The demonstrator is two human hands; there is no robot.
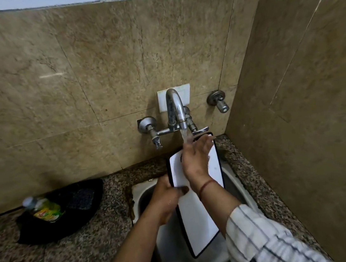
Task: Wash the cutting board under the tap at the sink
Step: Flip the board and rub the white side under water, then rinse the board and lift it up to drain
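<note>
A white cutting board point(196, 216) with a dark rim is held tilted lengthwise over the steel sink point(235, 181). Its far end reaches under the chrome tap point(175, 109), from which water runs. My left hand point(167, 196) grips the board's left edge, thumb on its face. My right hand point(196, 158) lies flat on the board's upper part with fingers spread, right where the stream lands. The hand covers the board's top corner.
A yellow-green bottle point(45, 210) lies on a black mat point(77, 206) on the granite counter, left of the sink. A second wall valve point(218, 101) sticks out right of the tap. Tiled walls close in behind and on the right.
</note>
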